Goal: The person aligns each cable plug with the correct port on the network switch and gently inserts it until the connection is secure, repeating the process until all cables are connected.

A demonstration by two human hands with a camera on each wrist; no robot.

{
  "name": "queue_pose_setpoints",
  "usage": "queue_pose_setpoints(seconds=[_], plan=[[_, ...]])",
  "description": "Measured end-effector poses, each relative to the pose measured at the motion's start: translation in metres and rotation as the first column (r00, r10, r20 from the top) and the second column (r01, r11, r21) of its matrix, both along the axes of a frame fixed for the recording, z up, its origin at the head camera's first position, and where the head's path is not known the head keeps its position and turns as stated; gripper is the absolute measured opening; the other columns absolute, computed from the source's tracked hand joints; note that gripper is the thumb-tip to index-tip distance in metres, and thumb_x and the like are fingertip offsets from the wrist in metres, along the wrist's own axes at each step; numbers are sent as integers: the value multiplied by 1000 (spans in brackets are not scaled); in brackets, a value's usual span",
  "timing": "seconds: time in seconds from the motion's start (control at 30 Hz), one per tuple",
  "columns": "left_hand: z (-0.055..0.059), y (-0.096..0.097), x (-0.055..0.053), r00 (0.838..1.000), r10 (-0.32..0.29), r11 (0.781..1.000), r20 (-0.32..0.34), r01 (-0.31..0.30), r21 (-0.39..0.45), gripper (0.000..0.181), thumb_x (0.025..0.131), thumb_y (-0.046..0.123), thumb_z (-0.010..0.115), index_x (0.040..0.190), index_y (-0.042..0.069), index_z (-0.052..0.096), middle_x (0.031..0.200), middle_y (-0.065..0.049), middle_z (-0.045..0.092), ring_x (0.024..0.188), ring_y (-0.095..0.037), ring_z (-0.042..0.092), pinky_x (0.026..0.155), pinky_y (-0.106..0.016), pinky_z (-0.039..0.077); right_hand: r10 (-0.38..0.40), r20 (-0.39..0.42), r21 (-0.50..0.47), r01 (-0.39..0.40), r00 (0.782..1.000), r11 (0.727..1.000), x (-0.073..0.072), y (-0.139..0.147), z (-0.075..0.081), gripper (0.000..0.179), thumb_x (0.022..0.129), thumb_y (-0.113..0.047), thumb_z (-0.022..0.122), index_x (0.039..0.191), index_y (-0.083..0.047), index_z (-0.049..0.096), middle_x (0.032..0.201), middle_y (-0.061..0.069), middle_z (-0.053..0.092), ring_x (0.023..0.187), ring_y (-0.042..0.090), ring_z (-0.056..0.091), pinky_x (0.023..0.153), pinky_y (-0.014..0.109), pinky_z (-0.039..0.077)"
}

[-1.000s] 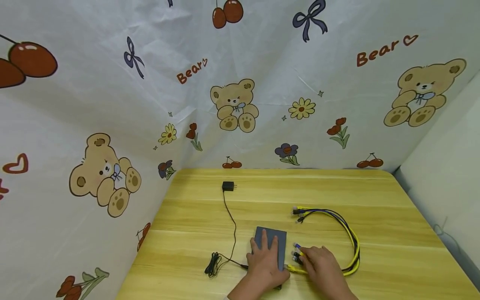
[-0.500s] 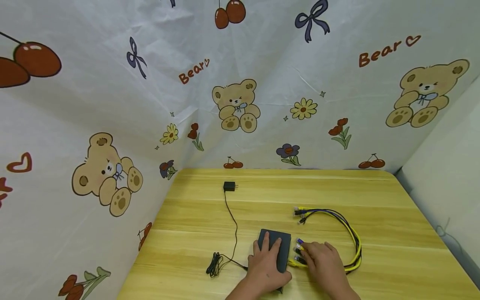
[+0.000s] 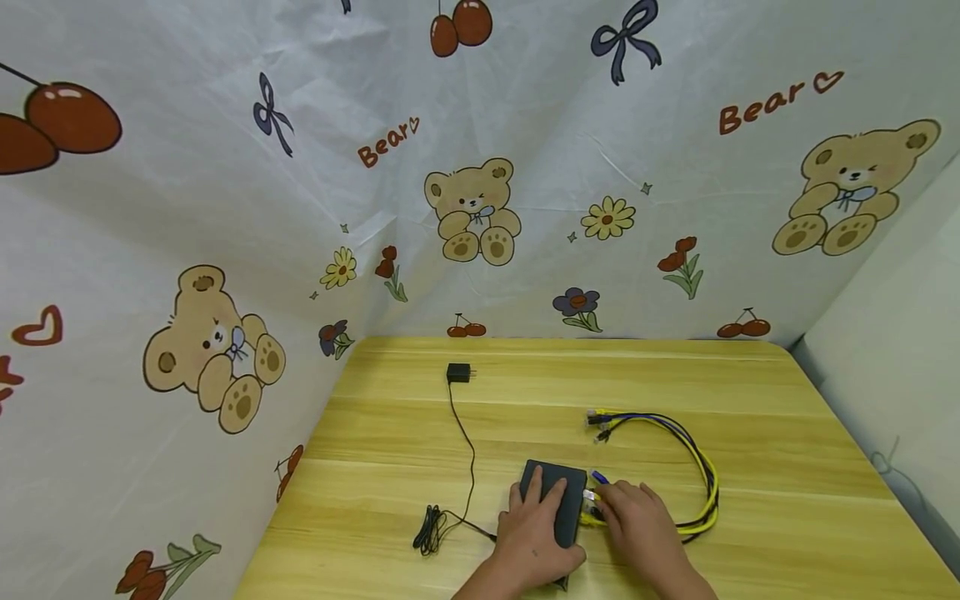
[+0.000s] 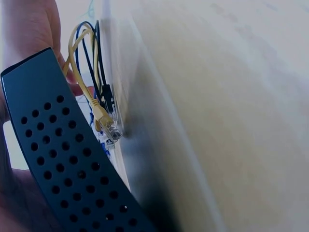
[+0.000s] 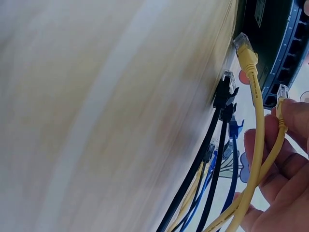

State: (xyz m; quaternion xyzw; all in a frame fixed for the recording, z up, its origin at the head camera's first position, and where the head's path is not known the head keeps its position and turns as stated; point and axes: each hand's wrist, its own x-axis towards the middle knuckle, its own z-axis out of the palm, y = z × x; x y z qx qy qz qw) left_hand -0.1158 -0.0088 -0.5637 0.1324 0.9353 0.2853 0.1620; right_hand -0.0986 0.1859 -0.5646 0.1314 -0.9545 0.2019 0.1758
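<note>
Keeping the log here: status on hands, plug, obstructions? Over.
Left hand holding black box. Right hand pinching yellow plug, not yet in ports. Second yellow plug close by, possibly in the way.

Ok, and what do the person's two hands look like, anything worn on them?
Both the left hand and the right hand look bare: no gloves or rings show, and no sleeves come into view at the wrists. The left has a small dark mark on its back. I can't make out nail detail.
</note>
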Motion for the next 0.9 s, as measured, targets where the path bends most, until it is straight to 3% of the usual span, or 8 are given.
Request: queue_pose_setpoints(seconds=[0.47, 0.73, 0.9], plan=[[2, 0, -1, 999, -28, 999, 43, 28, 18, 83, 76, 57, 71, 150, 50, 33, 166, -3, 18, 145, -50, 22, 89, -72, 38, -8, 56, 19, 7, 998, 1000, -1, -3, 3, 15, 84, -12, 80, 98, -16, 75, 85, -7, 67, 81, 17, 68, 87, 61, 50], [0, -1, 1, 997, -75, 997, 10, 75, -26, 84, 76, 59, 71, 150, 50, 33, 166, -1, 19, 145, -47, 23, 93, -66, 40, -1, 124, 95, -11, 992, 995, -4, -6, 5, 9, 86, -15, 78, 89, -18, 71, 81, -10, 64, 76, 12, 65, 80, 41, 53], [0, -1, 1, 995, -101, 994, -4, 101, -45, 85, 76, 59, 71, 151, 48, 33, 166, -2, 19, 144, -48, 24, 94, -66, 39, 7, 122, 112, -20, 993, 994, -5, -9, 8, 16, 86, -14, 78, 80, -19, 64, 75, -10, 58, 70, 12, 60, 70, 37, 52]])
